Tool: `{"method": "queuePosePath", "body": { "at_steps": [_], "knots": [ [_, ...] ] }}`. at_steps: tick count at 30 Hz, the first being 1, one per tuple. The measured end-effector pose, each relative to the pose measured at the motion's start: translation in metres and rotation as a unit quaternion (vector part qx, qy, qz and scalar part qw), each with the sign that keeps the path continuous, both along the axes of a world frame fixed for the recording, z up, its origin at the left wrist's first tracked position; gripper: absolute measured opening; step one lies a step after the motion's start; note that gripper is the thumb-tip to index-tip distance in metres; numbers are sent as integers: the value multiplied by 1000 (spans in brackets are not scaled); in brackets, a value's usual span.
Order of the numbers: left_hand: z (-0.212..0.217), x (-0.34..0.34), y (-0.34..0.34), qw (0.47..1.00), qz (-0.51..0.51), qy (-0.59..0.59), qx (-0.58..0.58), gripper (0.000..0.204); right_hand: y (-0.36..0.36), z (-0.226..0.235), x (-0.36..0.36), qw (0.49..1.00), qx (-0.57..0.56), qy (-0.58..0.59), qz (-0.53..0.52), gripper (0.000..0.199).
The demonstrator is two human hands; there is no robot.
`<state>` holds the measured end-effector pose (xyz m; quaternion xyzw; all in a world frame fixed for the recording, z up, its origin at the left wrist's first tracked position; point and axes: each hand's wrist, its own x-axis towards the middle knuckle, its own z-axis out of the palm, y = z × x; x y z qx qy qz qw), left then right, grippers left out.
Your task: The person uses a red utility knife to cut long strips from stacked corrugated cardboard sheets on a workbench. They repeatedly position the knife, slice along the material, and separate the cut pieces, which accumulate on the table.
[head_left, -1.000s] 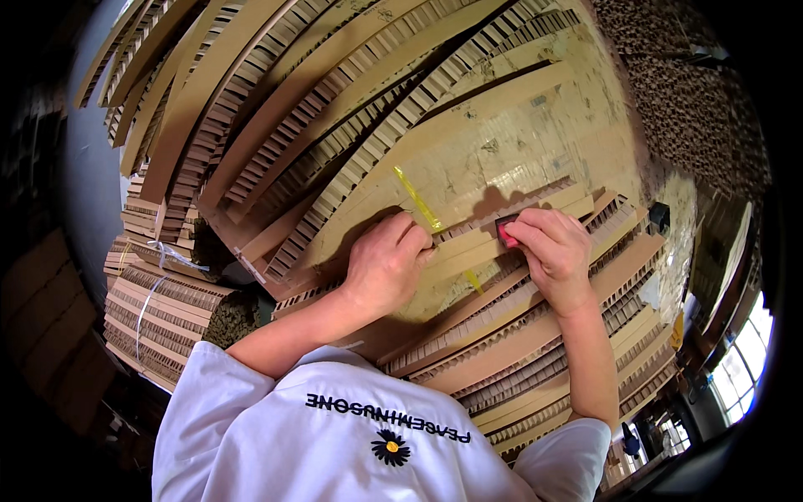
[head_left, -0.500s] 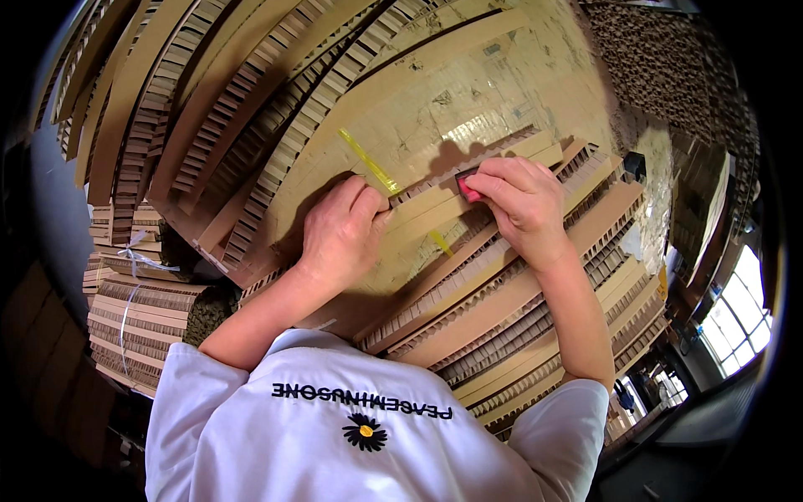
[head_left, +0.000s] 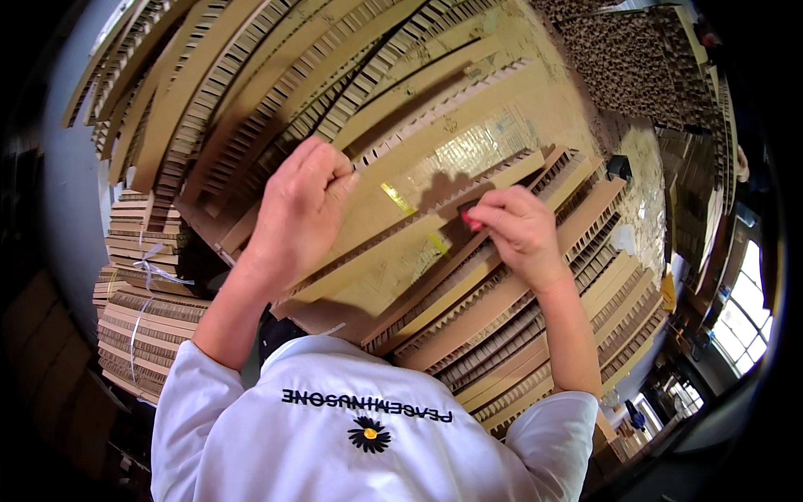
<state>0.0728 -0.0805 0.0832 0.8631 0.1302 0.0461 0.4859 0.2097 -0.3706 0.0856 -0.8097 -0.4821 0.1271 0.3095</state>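
Observation:
My left hand point(head_left: 303, 205) is closed, with thumb and fingers pinched at the near end of a honeycomb cardboard strip point(head_left: 443, 109) slanting away to the far right. My right hand point(head_left: 523, 230) pinches a small red-and-dark hand tool point(head_left: 473, 219); its kind is mostly hidden by the fingers. Below that tool lies a second cardboard strip point(head_left: 368, 261), its ribbed edge facing away from me. Its right-hand part point(head_left: 502, 177) carries on beyond a break near the tool. Two bits of yellow tape point(head_left: 397, 199) mark the brown board point(head_left: 418, 174) underneath.
Long honeycomb cardboard strips point(head_left: 217, 92) crowd the board's far left. More strips point(head_left: 502, 309) lie stacked along the near right, close to my right forearm. A bundle tied with white string point(head_left: 155, 326) stands at left. A small black object point(head_left: 619, 166) sits at the right edge.
My left hand has moved left and away from me, to the farther strip's end. My right hand has shifted slightly nearer with the red tool. The view has shifted a little.

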Motion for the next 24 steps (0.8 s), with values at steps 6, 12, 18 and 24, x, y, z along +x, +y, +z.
{"method": "queuePosePath", "body": {
  "at_steps": [6,12,18,24],
  "knots": [
    [19,37,57,957,81,-160,230,14,-2,-22,-5,999,-2,-34,7,24],
    [-6,3,-6,995,5,-93,30,17,-6,-31,-4,1000,2,-23,5,22],
    [-64,-47,-89,990,-103,25,94,45,-6,-31,-3,1000,-1,-21,-2,23],
    [-74,-52,-92,990,-96,8,104,47,-8,-34,-3,1000,0,-24,-3,30]
  ]
}}
